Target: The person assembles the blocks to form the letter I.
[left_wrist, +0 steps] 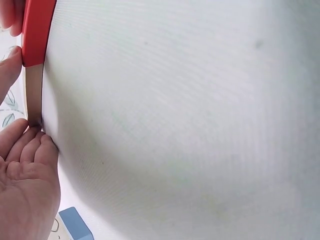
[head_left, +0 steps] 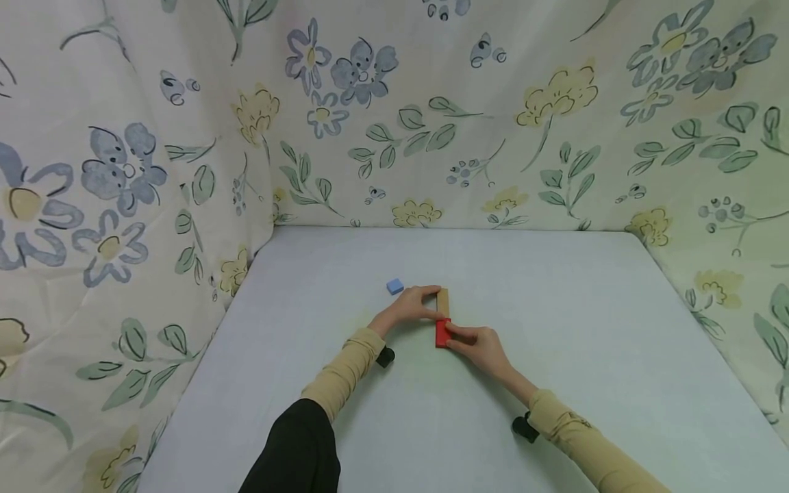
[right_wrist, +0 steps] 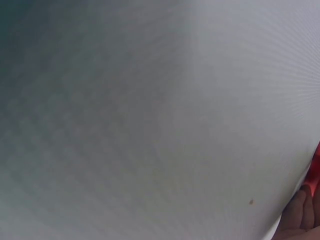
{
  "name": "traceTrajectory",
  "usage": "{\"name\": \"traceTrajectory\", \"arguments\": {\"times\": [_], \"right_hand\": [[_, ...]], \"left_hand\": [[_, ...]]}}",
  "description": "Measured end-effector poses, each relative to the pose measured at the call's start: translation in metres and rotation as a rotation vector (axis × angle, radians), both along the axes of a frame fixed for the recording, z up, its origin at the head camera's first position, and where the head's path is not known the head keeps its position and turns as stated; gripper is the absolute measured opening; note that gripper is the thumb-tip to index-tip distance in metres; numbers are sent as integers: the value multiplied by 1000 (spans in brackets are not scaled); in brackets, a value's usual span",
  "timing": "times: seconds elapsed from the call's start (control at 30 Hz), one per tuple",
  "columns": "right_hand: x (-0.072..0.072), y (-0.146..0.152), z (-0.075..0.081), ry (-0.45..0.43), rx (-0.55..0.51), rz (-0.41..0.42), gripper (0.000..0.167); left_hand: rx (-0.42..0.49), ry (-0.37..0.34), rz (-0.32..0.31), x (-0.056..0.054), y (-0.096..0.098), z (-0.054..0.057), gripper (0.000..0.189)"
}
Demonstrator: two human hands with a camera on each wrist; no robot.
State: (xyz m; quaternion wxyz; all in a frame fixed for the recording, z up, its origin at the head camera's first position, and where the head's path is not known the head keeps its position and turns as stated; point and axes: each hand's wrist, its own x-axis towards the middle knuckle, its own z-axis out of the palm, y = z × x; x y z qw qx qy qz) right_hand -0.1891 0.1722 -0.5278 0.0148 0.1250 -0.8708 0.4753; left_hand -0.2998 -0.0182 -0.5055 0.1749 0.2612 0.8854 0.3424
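Gripping tan block [head_left: 443, 302] between parted left fingers [head_left: 427, 289], red block [head_left: 441, 335] between parted right fingers [head_left: 461, 331] just beside, probably aligning ends.

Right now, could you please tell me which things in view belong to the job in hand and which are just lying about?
Part of the job:
red block, in the right grip
wooden block, in the left grip

Apparently just lying about:
blue block, untouched and apart
floral cloth, only background
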Motion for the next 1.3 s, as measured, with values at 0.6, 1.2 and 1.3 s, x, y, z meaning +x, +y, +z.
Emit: {"name": "traceTrajectory", "arguments": {"times": [0.6, 1.2, 1.3], "right_hand": [[1, -1, 3, -14, 6, -2, 39], [-1, 0, 3, -32, 16, 4, 39], [-1, 0, 3, -39, 12, -2, 39]], "left_hand": [[-10, 14, -31, -1, -1, 1, 72], [-39, 13, -49, -2, -2, 2, 72], [-34, 11, -50, -2, -2, 2, 72]]}}
